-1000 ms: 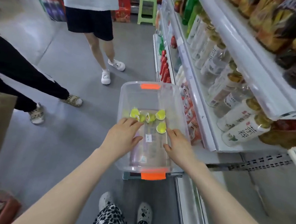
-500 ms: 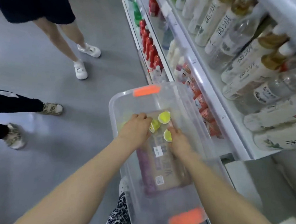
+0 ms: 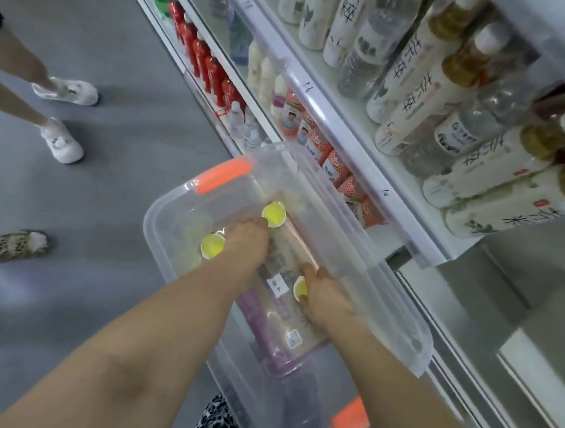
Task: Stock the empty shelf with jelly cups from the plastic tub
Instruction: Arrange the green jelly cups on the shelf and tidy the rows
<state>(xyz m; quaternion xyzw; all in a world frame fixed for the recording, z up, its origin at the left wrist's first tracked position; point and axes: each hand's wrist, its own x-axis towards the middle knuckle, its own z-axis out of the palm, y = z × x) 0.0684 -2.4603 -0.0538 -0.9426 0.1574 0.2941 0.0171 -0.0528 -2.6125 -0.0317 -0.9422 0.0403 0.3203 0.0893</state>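
A clear plastic tub with orange latches sits beside a shop shelf unit, seen from above, with both of a person's bare hands reaching into it. Three yellow-green jelly cups lie inside, on or near a flat brown and purple package at the bottom. The left hand has its fingers bent downward between two of them: the far jelly cup just past its fingertips, and the left jelly cup beside its outer edge. Whether it grasps anything cannot be told. The right hand curls round the near jelly cup, which is half hidden against its thumb side. To the right, shelves carry white-labelled tea bottles above and red bottles lower down. Two feet in white shoes stand on the grey floor at left.
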